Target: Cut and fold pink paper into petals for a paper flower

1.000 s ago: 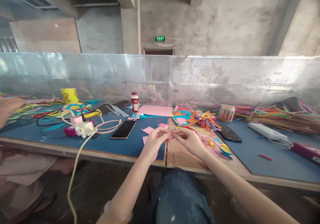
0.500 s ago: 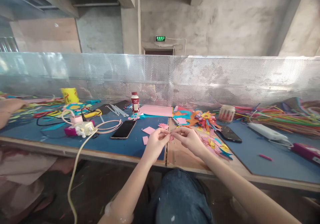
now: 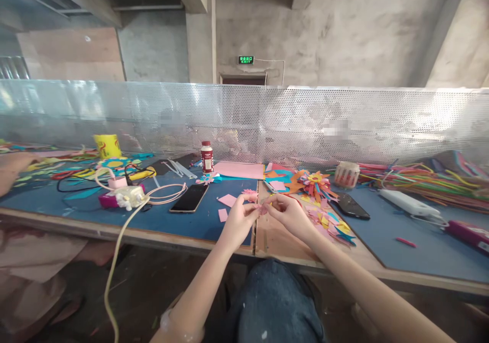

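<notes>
Between my fingertips, above the table's front edge, is a small pink paper piece [image 3: 263, 209]. My left hand [image 3: 241, 217] pinches it from the left, and my right hand [image 3: 286, 213] pinches it from the right. Just behind my left hand lies a pink paper flower [image 3: 250, 193]. Pink paper squares [image 3: 227, 200] rest on the blue board to the left. Right of my right hand are a heap of pink, yellow and blue cut paper [image 3: 332, 223] and an orange and pink paper flower [image 3: 316, 182].
A black phone [image 3: 189, 199], a red-capped bottle [image 3: 207, 157] and a power strip with cables [image 3: 128, 196] are to the left. Another phone [image 3: 352, 205], a jar [image 3: 346, 174] and a white power strip [image 3: 409, 202] are right. A person's arm [image 3: 15, 169] reaches in at far left.
My fingertips have shifted slightly around the pink piece, and more of it shows between them. The other person's arm at far left has moved a little.
</notes>
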A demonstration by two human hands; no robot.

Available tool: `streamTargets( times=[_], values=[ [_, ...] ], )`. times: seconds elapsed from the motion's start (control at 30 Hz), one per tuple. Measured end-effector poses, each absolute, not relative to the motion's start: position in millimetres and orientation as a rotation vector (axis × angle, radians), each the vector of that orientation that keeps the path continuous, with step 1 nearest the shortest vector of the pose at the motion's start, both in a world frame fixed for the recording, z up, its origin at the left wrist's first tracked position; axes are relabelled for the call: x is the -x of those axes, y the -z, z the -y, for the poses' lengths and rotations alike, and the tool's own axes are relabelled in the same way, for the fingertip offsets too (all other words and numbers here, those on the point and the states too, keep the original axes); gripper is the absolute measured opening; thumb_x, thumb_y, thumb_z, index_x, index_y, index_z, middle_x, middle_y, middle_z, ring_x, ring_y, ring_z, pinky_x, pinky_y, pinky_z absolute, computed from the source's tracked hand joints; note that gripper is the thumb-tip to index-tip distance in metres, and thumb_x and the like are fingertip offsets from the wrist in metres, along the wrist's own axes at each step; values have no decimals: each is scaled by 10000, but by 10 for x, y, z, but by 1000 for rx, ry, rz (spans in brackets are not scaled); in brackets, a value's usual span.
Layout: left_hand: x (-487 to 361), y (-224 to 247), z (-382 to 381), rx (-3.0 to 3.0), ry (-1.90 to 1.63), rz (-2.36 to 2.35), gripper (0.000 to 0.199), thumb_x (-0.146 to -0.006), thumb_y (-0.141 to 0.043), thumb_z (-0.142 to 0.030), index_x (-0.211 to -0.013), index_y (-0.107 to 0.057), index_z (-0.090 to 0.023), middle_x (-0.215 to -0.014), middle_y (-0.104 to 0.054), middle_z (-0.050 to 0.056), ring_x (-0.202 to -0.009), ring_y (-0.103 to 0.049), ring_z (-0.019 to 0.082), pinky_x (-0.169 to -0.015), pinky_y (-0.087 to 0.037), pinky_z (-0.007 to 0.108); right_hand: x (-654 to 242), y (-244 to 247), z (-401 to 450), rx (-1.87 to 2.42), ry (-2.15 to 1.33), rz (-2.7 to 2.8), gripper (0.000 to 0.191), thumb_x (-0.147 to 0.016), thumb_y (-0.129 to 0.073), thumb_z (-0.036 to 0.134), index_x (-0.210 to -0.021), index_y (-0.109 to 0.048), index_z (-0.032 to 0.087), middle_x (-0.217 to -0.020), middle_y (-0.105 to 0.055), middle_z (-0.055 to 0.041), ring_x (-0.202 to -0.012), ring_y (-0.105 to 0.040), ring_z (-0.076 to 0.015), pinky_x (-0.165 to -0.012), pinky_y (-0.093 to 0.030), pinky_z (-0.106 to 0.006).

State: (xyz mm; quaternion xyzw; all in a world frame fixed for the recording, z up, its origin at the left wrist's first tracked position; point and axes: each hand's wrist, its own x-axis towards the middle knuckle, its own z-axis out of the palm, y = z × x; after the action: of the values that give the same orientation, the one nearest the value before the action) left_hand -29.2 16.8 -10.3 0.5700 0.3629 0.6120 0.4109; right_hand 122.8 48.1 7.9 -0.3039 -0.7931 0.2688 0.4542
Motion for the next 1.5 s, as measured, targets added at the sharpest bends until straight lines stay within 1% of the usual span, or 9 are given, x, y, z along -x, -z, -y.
streamTargets(
  times=[0.1,0.17,0.3,0.5,0.8,0.97,1.07,1.33,1.5],
  values=[
    [293,122,-181,-1477,-1548,-939,318,-718,-625,-307,-973,-484,-180,-807,-642,52,-807,-622,183,-794,-443,332,-1222,-71,-473,783,-422,1977,230,-781,-529,394,-769,-620,184,-623,-554,-1,-536,-430,-109,-508,-336,-242],
    [290,130,-186,-1496,-1556,-923,310,-716,-626,-311,-957,-481,-181,-800,-636,47,-796,-619,180,-783,-451,333,-1217,-75,-464,781,-352,1988,253,-776,-537,423,-744,-621,186,-614,-537,-1,-535,-408,-110,-508,-323,-244],
    [288,121,-184,-1485,-1589,-859,327,-687,-655,-286,-938,-470,-191,-780,-612,21,-784,-614,167,-789,-464,334,-1224,-80,-466,803,-409,2015,284,-798,-507,441,-742,-607,182,-594,-542,2,-516,-407,-110,-496,-315,-243],
    [306,89,-175,-1439,-1565,-900,332,-651,-681,-286,-915,-506,-185,-801,-613,27,-805,-605,166,-793,-456,323,-1254,-107,-470,732,-563,2077,249,-829,-462,369,-720,-563,170,-658,-582,-4,-569,-484,-117,-530,-361,-237],
    [300,53,-171,-1357,-1483,-923,298,-625,-703,-255,-871,-558,-170,-796,-626,27,-781,-591,152,-740,-435,273,-1256,-93,-452,705,-427,2187,230,-824,-407,221,-598,-423,179,-560,-416,33,-540,-394,-100,-516,-301,-224],
    [302,4,-150,-1378,-1399,-908,162,-684,-643,-282,-772,-598,-153,-756,-628,26,-731,-579,142,-623,-402,225,-1261,-91,-432,674,-457,2155,186,-817,-407,192,-641,-464,176,-612,-481,14,-574,-430,-108,-546,-323,-226],
    [314,7,-159,-1399,-1371,-875,166,-734,-578,-319,-766,-608,-159,-743,-626,24,-711,-570,141,-584,-375,220,-1262,-111,-405,623,-472,2147,184,-824,-393,180,-664,-484,179,-633,-509,10,-593,-448,-113,-562,-329,-228],
    [307,7,-148,-1424,-1401,-930,159,-708,-608,-307,-752,-592,-154,-712,-604,13,-690,-545,132,-594,-369,215,-1259,-102,-418,705,-458,2171,209,-828,-406,226,-629,-447,176,-580,-440,26,-543,-401,-102,-521,-303,-224],
    [312,54,-174,-1503,-1421,-996,175,-741,-570,-315,-800,-577,-150,-730,-589,10,-718,-545,142,-631,-396,229,-1292,-122,-452,709,-440,2124,212,-858,-395,264,-709,-509,165,-666,-521,3,-626,-472,-120,-585,-353,-236]
  ],
)
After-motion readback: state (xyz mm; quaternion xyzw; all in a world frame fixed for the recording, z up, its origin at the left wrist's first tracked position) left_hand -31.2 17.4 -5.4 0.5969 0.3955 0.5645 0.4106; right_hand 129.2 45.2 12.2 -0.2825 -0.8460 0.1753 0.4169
